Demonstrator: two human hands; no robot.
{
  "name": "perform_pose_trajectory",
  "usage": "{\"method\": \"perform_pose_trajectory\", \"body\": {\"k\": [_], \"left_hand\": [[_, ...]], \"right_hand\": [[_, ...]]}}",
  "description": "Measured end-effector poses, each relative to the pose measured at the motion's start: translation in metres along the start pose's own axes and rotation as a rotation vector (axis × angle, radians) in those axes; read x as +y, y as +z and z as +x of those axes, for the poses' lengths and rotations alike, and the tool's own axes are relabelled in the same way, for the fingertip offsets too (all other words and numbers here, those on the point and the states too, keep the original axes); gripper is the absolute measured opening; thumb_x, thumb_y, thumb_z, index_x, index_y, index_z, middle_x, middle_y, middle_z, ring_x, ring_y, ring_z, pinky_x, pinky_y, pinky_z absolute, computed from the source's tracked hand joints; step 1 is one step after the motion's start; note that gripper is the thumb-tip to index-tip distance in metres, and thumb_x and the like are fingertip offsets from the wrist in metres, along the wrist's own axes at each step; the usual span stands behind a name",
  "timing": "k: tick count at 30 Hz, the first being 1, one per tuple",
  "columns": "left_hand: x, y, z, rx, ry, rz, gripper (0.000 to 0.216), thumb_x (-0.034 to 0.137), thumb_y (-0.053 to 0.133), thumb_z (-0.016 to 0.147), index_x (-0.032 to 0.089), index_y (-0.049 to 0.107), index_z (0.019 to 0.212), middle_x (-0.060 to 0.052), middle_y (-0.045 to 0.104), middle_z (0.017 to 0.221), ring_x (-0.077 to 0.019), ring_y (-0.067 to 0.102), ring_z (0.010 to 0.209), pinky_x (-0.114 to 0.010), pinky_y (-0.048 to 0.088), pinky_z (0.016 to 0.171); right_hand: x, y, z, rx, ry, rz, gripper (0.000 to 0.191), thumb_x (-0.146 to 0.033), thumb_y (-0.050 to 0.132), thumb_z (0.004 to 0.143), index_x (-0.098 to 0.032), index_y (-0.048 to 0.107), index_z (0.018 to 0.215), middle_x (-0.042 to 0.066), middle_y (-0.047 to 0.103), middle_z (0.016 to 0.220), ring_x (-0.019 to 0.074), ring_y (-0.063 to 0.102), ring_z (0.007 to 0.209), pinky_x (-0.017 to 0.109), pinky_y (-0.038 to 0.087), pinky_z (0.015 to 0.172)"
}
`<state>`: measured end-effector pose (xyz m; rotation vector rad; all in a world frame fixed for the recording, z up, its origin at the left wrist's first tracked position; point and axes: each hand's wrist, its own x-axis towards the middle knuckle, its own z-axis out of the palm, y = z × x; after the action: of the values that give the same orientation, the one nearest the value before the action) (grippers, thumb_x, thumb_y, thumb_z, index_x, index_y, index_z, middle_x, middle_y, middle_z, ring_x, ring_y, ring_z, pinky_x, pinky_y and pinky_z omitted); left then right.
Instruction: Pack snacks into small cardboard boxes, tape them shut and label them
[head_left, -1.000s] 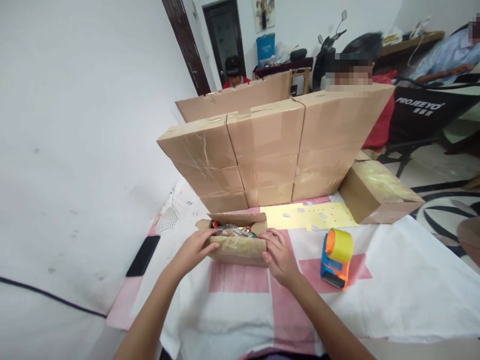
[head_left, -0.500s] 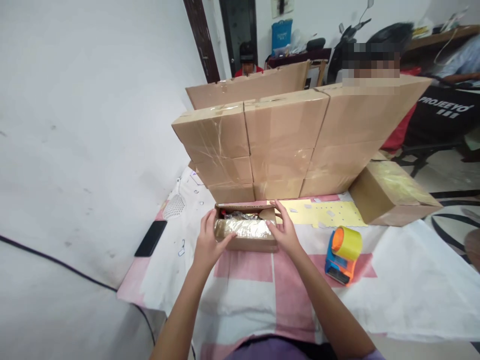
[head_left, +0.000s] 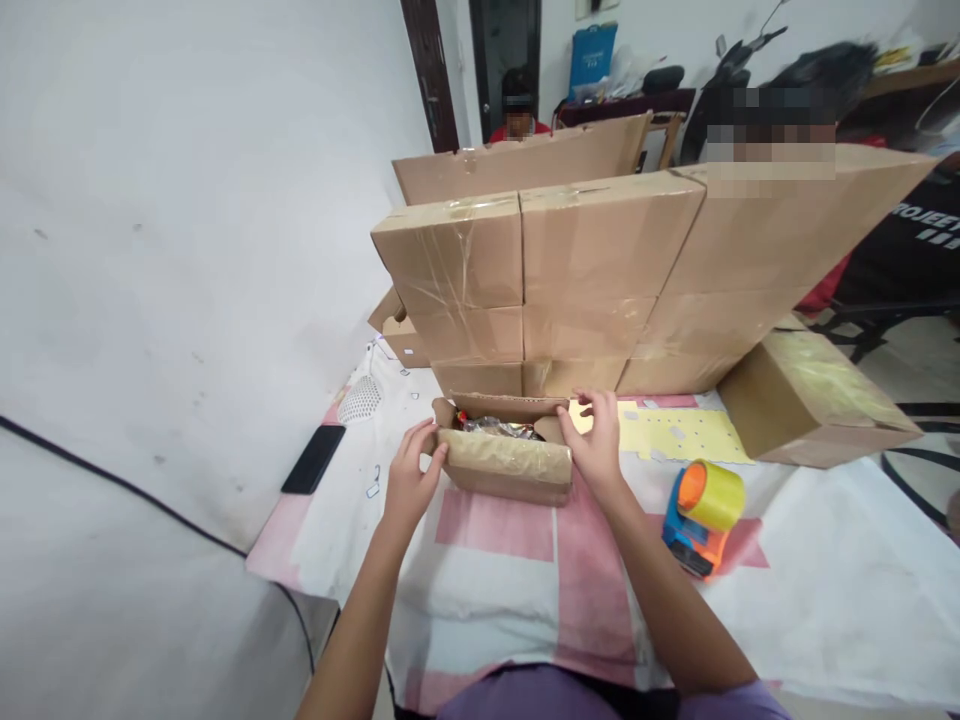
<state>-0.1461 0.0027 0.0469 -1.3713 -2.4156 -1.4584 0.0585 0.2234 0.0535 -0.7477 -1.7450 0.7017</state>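
Note:
A small cardboard box [head_left: 506,482] sits in front of me with its top unfolded, and clear tape covers its front flap. Inside lie items in clear plastic wrap [head_left: 499,428], with a bit of red at the left; what they are I cannot make out. My left hand [head_left: 411,475] pinches the box's left end flap between thumb and fingers. At the right end my right hand [head_left: 598,450] grips the corner, thumb by the inward-bent side flap and fingers raised outside. To the right, a tape dispenser [head_left: 701,520] with a yellow roll rests on the cloth.
Taped cardboard boxes [head_left: 585,280] are stacked behind the small box. Another box [head_left: 817,400] stands at the right, near a yellow sheet [head_left: 682,432]. A black phone [head_left: 313,460] lies at the left by the wall. Other people sit beyond the stack.
The front flap, earlier pressed down over the top under both thumbs, now stands raised. My hands have moved apart to the box's ends, and its side flaps stick out more. The view has shifted left.

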Motion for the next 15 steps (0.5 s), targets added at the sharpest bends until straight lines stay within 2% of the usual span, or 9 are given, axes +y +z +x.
{"method": "perform_pose_trajectory", "body": {"k": [2, 3, 5, 7, 8, 9, 11, 13, 15], "left_hand": [[-0.006, -0.003, 0.002, -0.018, -0.074, -0.039, 0.04, 0.048, 0.05, 0.098, 0.021, 0.063, 0.124, -0.011, 0.067, 0.128, -0.0269, 0.063, 0.121, -0.043, 0.051, 0.104], [-0.009, -0.004, 0.003, -0.02, -0.091, -0.06, 0.044, 0.05, 0.046, 0.1, 0.02, 0.062, 0.128, -0.011, 0.068, 0.129, -0.0268, 0.063, 0.121, -0.043, 0.052, 0.102], [-0.012, -0.005, 0.002, -0.048, -0.1, -0.148, 0.055, 0.053, 0.037, 0.102, 0.02, 0.051, 0.143, -0.013, 0.066, 0.135, -0.0265, 0.061, 0.126, -0.044, 0.05, 0.105], [-0.013, -0.007, 0.001, -0.159, -0.068, -0.256, 0.064, 0.057, 0.029, 0.103, 0.019, 0.04, 0.152, -0.014, 0.065, 0.138, -0.0272, 0.057, 0.133, -0.048, 0.043, 0.112], [-0.014, -0.008, 0.0, -0.235, -0.037, -0.293, 0.067, 0.06, 0.026, 0.102, 0.019, 0.041, 0.153, -0.014, 0.067, 0.135, -0.0281, 0.055, 0.135, -0.05, 0.039, 0.116], [-0.014, -0.01, 0.0, -0.308, 0.0, -0.307, 0.07, 0.063, 0.024, 0.101, 0.019, 0.045, 0.151, -0.014, 0.069, 0.132, -0.0292, 0.053, 0.136, -0.052, 0.035, 0.118], [-0.015, -0.013, 0.001, -0.381, 0.07, -0.273, 0.077, 0.072, 0.023, 0.097, 0.019, 0.054, 0.144, -0.013, 0.072, 0.127, -0.031, 0.055, 0.134, -0.052, 0.034, 0.119], [-0.015, -0.013, 0.004, -0.336, 0.097, -0.203, 0.085, 0.081, 0.026, 0.09, 0.021, 0.057, 0.141, -0.013, 0.074, 0.119, -0.0313, 0.063, 0.123, -0.049, 0.044, 0.109], [-0.012, -0.007, 0.008, -0.233, 0.074, -0.122, 0.086, 0.084, 0.036, 0.085, 0.02, 0.057, 0.138, -0.012, 0.074, 0.111, -0.0299, 0.069, 0.106, -0.043, 0.055, 0.091]], "right_hand": [[-0.018, -0.013, -0.008, 0.037, -0.248, -0.059, 0.018, -0.027, 0.066, 0.089, -0.021, 0.063, 0.107, 0.011, 0.055, 0.106, 0.0259, 0.057, 0.099, 0.041, 0.052, 0.082], [-0.028, -0.02, -0.012, -0.018, -0.346, -0.049, 0.016, -0.024, 0.066, 0.09, -0.022, 0.063, 0.106, 0.01, 0.056, 0.104, 0.0252, 0.057, 0.098, 0.041, 0.052, 0.082], [-0.045, -0.032, -0.019, -0.274, -0.476, 0.012, 0.014, -0.021, 0.065, 0.092, -0.023, 0.062, 0.106, 0.008, 0.061, 0.099, 0.0234, 0.059, 0.092, 0.038, 0.052, 0.079], [-0.055, -0.038, -0.025, -0.526, -0.517, 0.038, 0.015, -0.024, 0.064, 0.093, -0.024, 0.061, 0.107, 0.008, 0.066, 0.101, 0.024, 0.061, 0.095, 0.039, 0.053, 0.083], [-0.056, -0.039, -0.026, -0.563, -0.512, 0.007, 0.018, -0.028, 0.065, 0.093, -0.025, 0.061, 0.11, 0.009, 0.066, 0.108, 0.0264, 0.06, 0.102, 0.043, 0.052, 0.088], [-0.055, -0.037, -0.027, -0.533, -0.487, -0.052, 0.025, -0.031, 0.067, 0.092, -0.024, 0.061, 0.115, 0.012, 0.065, 0.117, 0.0302, 0.058, 0.111, 0.049, 0.05, 0.094], [-0.047, -0.031, -0.025, -0.38, -0.376, -0.182, 0.045, -0.039, 0.07, 0.088, -0.023, 0.057, 0.127, 0.018, 0.055, 0.137, 0.0391, 0.048, 0.128, 0.061, 0.041, 0.104], [-0.034, -0.024, -0.023, -0.304, -0.23, -0.191, 0.058, -0.043, 0.069, 0.087, -0.022, 0.05, 0.138, 0.02, 0.051, 0.142, 0.0411, 0.045, 0.132, 0.064, 0.039, 0.106], [-0.023, -0.021, -0.021, -0.355, -0.109, -0.03, 0.056, -0.042, 0.063, 0.092, -0.023, 0.045, 0.142, 0.017, 0.061, 0.131, 0.0348, 0.056, 0.123, 0.057, 0.047, 0.101]]}}
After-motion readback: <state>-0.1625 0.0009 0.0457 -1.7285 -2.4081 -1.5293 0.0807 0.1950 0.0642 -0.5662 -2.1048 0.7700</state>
